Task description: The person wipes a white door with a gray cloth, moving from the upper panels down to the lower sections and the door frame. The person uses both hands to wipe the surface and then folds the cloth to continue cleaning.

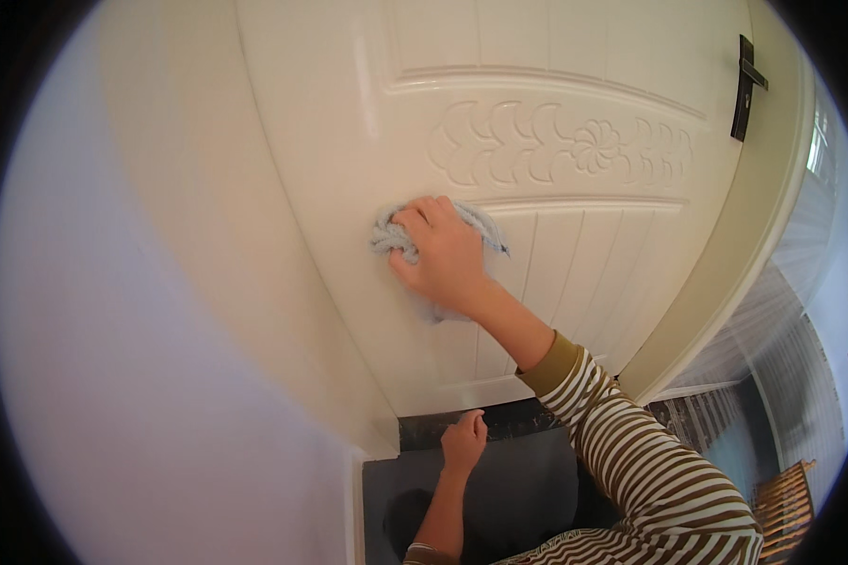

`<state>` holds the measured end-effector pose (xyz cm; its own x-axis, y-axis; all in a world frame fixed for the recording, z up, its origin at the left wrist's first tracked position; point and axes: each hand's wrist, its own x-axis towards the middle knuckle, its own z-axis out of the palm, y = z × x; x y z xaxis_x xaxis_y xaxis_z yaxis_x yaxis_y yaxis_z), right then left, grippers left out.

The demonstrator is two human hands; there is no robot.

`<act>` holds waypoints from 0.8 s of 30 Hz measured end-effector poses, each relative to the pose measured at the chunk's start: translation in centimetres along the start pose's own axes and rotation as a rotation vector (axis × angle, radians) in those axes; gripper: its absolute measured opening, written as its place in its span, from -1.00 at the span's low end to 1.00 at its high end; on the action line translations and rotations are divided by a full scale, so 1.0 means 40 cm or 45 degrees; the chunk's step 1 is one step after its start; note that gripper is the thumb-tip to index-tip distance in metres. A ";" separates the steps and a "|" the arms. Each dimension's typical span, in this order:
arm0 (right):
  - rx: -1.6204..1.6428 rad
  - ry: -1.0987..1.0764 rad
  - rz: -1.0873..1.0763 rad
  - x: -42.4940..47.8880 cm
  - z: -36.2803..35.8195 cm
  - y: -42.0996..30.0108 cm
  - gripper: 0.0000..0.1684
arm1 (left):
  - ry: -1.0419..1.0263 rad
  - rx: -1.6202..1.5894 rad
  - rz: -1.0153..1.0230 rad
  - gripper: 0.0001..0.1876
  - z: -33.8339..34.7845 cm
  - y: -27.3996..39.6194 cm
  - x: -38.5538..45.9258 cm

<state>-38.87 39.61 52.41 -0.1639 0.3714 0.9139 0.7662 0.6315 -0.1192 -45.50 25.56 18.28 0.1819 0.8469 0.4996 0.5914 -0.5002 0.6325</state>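
My right hand [442, 251] grips a light blue terry cloth [390, 239] and presses it against a cream panelled door [325, 127]. The cloth is bunched under the fingers, and a loose edge sticks out to the right of the knuckles. Its spot on the door lies just below the left end of a carved band of flower and leaf relief [597, 146]. Lower down, my left hand [464, 443] hangs in front of the dark threshold with its fingers curled in and nothing seen in it.
A black lever handle [745, 88] is at the door's upper right. The cream frame [735, 282] curves down the right side. A pale wall [148, 367] rises on the left. Below are a dark threshold [516, 417] and grey floor [526, 480]; a slatted wooden object [784, 508] stands lower right.
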 end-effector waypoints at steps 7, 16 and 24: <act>1.071 -0.814 0.417 -0.002 -0.120 0.079 -0.63 | -0.214 -0.982 -0.771 -0.71 -0.008 -0.060 0.011; 2.160 -0.349 1.533 -0.407 -0.116 0.139 -0.49 | -0.112 -1.835 -0.565 -0.40 -0.083 0.021 0.120; 2.142 -0.432 1.696 -0.507 -0.168 0.172 -0.43 | -0.282 -2.246 -0.638 -0.05 -0.231 0.166 0.156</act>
<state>-26.11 31.85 35.68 -0.3609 0.9319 -0.0352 -0.5940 -0.2588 -0.7617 -47.72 25.87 31.06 0.4429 0.8901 0.1072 -0.7658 0.3134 0.5615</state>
